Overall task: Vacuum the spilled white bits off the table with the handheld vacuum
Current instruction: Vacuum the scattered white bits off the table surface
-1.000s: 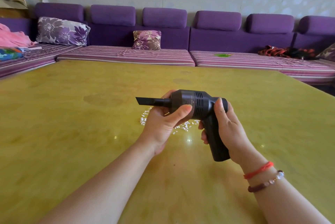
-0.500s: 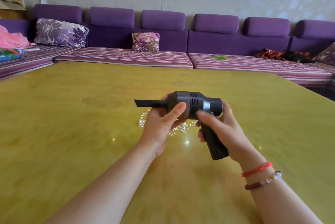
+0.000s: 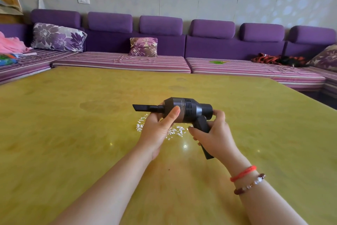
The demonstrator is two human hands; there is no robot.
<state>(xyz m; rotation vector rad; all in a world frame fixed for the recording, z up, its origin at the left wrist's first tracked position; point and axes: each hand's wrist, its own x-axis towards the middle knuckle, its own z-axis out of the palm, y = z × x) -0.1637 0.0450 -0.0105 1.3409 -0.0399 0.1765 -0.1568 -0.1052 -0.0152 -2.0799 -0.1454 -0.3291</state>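
Observation:
A black handheld vacuum (image 3: 189,110) hangs above the middle of the yellow table (image 3: 73,142), its flat nozzle pointing left. My left hand (image 3: 160,128) grips the front of its barrel, thumb lying over the top. My right hand (image 3: 215,135) holds the handle below the barrel, fingers curled round it and touching the rear cap. A small heap of white bits (image 3: 176,131) lies on the table right under the vacuum, partly hidden behind both hands.
A purple sofa (image 3: 209,46) with striped seat cushions runs along the far and side edges of the table. Flowered pillows (image 3: 144,47), pink cloth at the left and dark clothing at the right lie on it.
My right hand has slid from the back of the barrel down onto the handle. The vacuum has stayed level over the bits, and the left hand has kept its hold.

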